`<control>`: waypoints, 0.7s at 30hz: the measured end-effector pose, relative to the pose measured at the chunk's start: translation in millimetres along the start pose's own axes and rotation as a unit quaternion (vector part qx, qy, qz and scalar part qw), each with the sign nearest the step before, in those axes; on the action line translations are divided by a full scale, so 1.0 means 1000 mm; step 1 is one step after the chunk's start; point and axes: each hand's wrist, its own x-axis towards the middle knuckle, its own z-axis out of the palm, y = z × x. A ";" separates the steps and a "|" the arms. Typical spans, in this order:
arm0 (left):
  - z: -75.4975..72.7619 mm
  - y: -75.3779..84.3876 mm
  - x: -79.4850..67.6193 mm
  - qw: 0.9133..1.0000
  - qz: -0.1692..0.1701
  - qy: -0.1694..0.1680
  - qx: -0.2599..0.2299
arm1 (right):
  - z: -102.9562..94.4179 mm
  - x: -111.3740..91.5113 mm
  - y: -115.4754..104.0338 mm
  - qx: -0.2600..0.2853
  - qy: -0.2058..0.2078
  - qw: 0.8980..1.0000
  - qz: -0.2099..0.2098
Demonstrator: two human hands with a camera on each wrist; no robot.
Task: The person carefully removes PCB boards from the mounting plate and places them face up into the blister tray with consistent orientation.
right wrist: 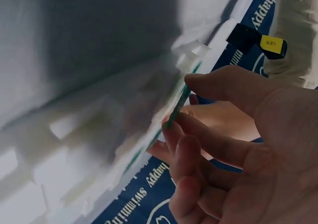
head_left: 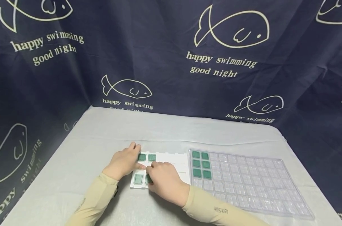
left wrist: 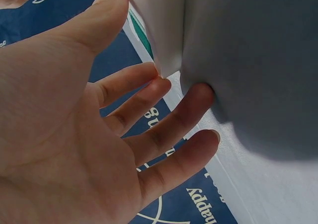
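A white slotted tray [head_left: 169, 158] lies before me with several small green square boards [head_left: 152, 157] in it. My left hand [head_left: 125, 161] rests at the tray's left side, fingers fairly straight. In the left wrist view its fingertips [left wrist: 161, 80] touch the tray's edge, and the thumb reaches along it. Over the middle of the tray, my right hand [head_left: 168, 180] pinches a thin green board [right wrist: 180, 104] between thumb and fingers, tilted on edge in the right wrist view. From the head view that hand partly covers a board near the front edge.
Right of the white tray lies a clear plastic compartment tray [head_left: 244, 179], with several green squares [head_left: 206, 164] in its left columns. A pale cloth covers the table [head_left: 103, 131]. Dark blue curtains [head_left: 165, 47] printed with fish hang behind and at the sides.
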 end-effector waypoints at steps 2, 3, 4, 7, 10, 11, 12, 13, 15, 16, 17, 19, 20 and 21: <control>0.000 0.000 0.001 1.000 -0.001 -0.002 0.000 | -0.001 -0.001 0.001 0.003 0.005 1.000 0.001; 0.000 0.000 0.001 1.000 -0.001 -0.004 0.000 | -0.002 -0.001 0.002 0.003 0.007 1.000 0.001; 0.000 0.000 0.001 1.000 -0.001 -0.004 -0.001 | -0.002 -0.002 0.002 0.002 0.007 1.000 0.001; 0.000 0.001 0.002 1.000 -0.002 -0.007 -0.002 | -0.002 -0.002 0.003 0.005 0.005 1.000 0.002; 0.000 0.001 0.002 1.000 -0.004 -0.008 -0.001 | -0.003 -0.003 0.003 0.003 0.005 1.000 0.001; 0.000 0.001 0.002 1.000 -0.004 -0.008 0.000 | -0.003 -0.004 0.004 0.003 0.005 1.000 0.001; 0.000 0.001 0.002 1.000 -0.004 -0.008 0.000 | -0.003 -0.004 0.004 0.003 0.004 1.000 0.001; 0.000 0.001 0.002 1.000 -0.004 -0.008 0.001 | -0.003 -0.004 0.005 0.004 0.003 1.000 0.002; 0.000 0.001 0.002 1.000 -0.004 -0.009 0.001 | -0.003 -0.005 0.005 0.006 0.000 1.000 0.003; -0.001 0.001 0.002 1.000 -0.004 -0.009 0.001 | -0.003 -0.005 0.006 0.007 -0.001 1.000 0.003; -0.001 0.002 0.002 1.000 -0.005 -0.009 0.001 | -0.004 -0.005 0.006 0.009 -0.001 1.000 0.004; -0.001 0.002 0.002 1.000 -0.006 -0.010 0.000 | -0.004 -0.006 0.007 0.013 -0.002 1.000 0.005; -0.001 0.002 0.002 1.000 -0.006 -0.009 -0.001 | -0.004 -0.006 0.007 0.014 -0.002 1.000 0.005; -0.001 0.002 0.002 1.000 -0.006 -0.009 -0.001 | -0.004 -0.007 0.008 0.017 -0.003 1.000 0.005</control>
